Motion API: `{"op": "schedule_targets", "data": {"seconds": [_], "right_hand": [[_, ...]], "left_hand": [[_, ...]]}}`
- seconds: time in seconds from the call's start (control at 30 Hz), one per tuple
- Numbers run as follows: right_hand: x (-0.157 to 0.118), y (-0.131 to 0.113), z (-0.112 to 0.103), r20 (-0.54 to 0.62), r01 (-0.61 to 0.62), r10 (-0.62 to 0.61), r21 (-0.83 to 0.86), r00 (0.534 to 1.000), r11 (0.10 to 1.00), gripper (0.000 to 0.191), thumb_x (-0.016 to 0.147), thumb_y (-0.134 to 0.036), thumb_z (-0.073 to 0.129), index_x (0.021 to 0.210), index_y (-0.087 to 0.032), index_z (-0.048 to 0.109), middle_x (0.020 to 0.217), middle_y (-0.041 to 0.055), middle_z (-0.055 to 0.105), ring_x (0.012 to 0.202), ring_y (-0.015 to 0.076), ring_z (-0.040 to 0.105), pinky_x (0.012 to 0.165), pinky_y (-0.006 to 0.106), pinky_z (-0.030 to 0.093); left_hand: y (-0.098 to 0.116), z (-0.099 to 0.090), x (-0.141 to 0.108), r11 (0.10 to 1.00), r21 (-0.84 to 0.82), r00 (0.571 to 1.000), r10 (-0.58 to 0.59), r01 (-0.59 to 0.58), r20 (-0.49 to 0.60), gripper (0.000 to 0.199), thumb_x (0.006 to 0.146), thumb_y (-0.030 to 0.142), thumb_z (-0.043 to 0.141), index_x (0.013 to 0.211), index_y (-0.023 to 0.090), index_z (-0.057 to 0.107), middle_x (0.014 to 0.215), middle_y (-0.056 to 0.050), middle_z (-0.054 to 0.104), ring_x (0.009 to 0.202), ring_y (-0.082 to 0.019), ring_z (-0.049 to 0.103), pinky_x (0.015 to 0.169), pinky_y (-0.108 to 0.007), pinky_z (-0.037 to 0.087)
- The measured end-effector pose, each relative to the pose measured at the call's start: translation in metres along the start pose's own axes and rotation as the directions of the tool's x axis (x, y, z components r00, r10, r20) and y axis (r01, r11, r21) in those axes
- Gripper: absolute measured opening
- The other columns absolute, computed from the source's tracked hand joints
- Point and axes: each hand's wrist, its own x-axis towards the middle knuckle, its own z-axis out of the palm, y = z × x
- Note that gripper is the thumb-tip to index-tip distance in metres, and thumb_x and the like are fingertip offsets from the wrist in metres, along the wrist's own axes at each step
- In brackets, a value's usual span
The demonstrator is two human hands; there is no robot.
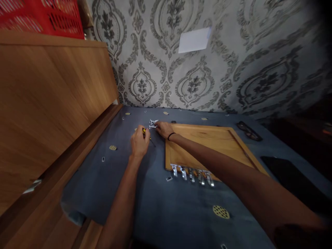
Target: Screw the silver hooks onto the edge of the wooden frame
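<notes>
My left hand [139,142] is closed around a screwdriver [144,132] with a yellow and black handle, its thin shaft pointing down and to the right. My right hand [164,129], with a black band at the wrist, reaches across a wooden panel [197,133] with a raised frame. Its fingers are closed on a metal hinge [153,126] just beyond the panel's far left corner; a second hinge [153,121] lies right beside it. The fingertips are partly hidden. Several more metal hinges [192,174] stand in a row along the panel's near edge.
A blue-grey cloth [116,183] with yellow patches covers the surface. Glasses [249,130] and a flat black object [293,176] lie to the right. At the left stands a wooden cabinet [52,97] with a red basket [41,17] on top. White paper [194,40] hangs on the patterned wall.
</notes>
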Motion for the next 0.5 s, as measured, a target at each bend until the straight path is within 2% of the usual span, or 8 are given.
{"op": "schedule_targets", "data": {"seconds": [0.27,0.5], "right_hand": [[-0.008,-0.001,0.003,0.037,0.081,-0.078,-0.094,0.996,0.992,0.038,0.096,-0.038,0.062,0.129,-0.018,0.060,0.130,0.0101,0.062,0.110,0.0231,0.065,0.092,0.045,0.057],[-0.005,0.001,0.006,-0.026,0.031,-0.034,-0.086,0.999,0.996,0.039,0.096,-0.038,0.063,0.129,-0.018,0.059,0.130,0.0101,0.062,0.110,0.0233,0.065,0.092,0.045,0.057]], "left_hand": [[-0.001,-0.001,0.001,1.000,-0.018,1.000,-0.014,0.014,0.004,0.014,0.098,0.028,0.048,0.085,0.022,0.051,0.072,0.001,0.058,0.067,-0.016,0.054,0.066,-0.026,0.033],[-0.001,-0.001,0.000,0.999,-0.035,1.000,-0.006,0.006,0.011,0.014,0.098,0.028,0.048,0.085,0.023,0.051,0.072,0.001,0.059,0.067,-0.016,0.055,0.066,-0.026,0.034]]}}
